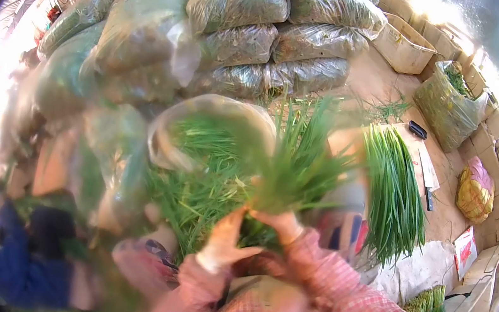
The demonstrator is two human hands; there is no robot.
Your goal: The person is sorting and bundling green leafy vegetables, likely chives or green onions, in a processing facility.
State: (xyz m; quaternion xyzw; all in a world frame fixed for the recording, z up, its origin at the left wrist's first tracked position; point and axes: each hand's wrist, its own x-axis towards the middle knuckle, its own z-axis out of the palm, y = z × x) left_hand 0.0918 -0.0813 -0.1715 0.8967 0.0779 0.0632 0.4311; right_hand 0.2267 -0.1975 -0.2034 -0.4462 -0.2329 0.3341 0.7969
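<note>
My right hand is closed around the lower ends of a loose bunch of long green leaves, which look like garlic chives. The bunch stands upright in front of me, its tips fanned out and blurred. Beside it, my left hand has its thumb spread wide, with its fingertips right at the base of the bunch. A loose heap of the same leaves lies beneath and left of my hands. Further right, a thick, neatly aligned stack of chives hangs over a board's front side.
A knife and a dark object lie right of the stack. Filled plastic sacks are piled behind. An open sack of greens and a crate stand right. A person in blue sits at left.
</note>
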